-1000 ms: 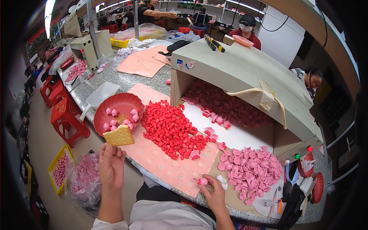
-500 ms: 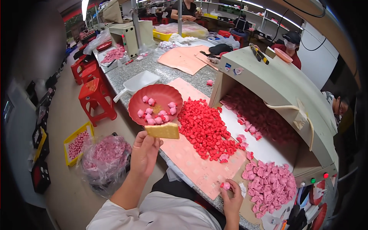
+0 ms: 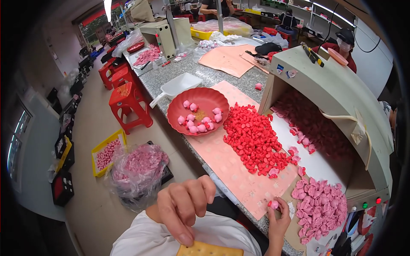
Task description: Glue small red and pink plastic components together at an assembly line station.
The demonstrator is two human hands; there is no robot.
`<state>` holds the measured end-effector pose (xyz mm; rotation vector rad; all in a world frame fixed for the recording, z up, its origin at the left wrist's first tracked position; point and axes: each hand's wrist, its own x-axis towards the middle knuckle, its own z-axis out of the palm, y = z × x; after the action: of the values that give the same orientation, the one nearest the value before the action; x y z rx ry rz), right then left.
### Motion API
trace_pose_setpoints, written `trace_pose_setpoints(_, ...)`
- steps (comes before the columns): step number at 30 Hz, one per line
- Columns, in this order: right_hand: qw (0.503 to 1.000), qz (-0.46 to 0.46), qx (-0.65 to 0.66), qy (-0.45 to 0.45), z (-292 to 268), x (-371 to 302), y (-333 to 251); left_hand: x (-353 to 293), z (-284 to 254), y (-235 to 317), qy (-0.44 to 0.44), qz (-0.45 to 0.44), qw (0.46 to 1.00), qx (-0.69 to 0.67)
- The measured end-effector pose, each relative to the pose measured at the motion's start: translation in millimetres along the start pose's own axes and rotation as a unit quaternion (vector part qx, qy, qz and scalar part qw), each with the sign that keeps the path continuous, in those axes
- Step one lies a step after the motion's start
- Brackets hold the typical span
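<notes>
My left hand (image 3: 186, 205) pinches a thin golden cracker (image 3: 210, 250) by its edge, close in front of my white shirt at the lower edge. Over the pink mat (image 3: 243, 187), at the table's near edge, my right hand (image 3: 279, 222) holds a small pink ball figure with a red part (image 3: 273, 205) between thumb and fingers. Beyond it lies a heap of small red pieces (image 3: 254, 138). A heap of pink petal-like pieces (image 3: 322, 209) is just right of my right hand. The red scalloped bowl (image 3: 198, 96) holds several pink-and-red ball figures.
A beige arched machine (image 3: 346, 81) with a dark opening stands on the right of the granite table (image 3: 171, 68). A white scoop (image 3: 181, 84) lies behind the bowl. On the left floor are red stools (image 3: 128, 102), a yellow tray (image 3: 96, 158) and a plastic bag of pink pieces (image 3: 141, 170). Co-workers sit farther back.
My left hand has brought the cracker from beside the bowl down and toward me. The view has shifted left. My right hand keeps its hold on the ball figure.
</notes>
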<state>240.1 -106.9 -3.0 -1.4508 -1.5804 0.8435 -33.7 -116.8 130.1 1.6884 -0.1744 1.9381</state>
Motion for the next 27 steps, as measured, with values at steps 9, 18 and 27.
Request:
trace_pose_setpoints(9, 1.000, -0.011, 0.023, 0.007, 9.3, 0.4, 8.1, -0.3, -0.2, 2.3, -0.002, 0.008, 1.000, 0.020)
trace_pose_setpoints(18, 1.000, -0.005, 0.021, 0.010, -1.3, -6.3, 0.4, 3.3, 6.0, 9.8, 0.009, 0.028, 0.999, 0.041)
trace_pose_setpoints(27, 0.999, -0.010, 0.040, 0.015, -0.1, -17.6, -13.5, -4.0, 10.5, 8.8, 0.134, -0.021, 0.991, 0.006)
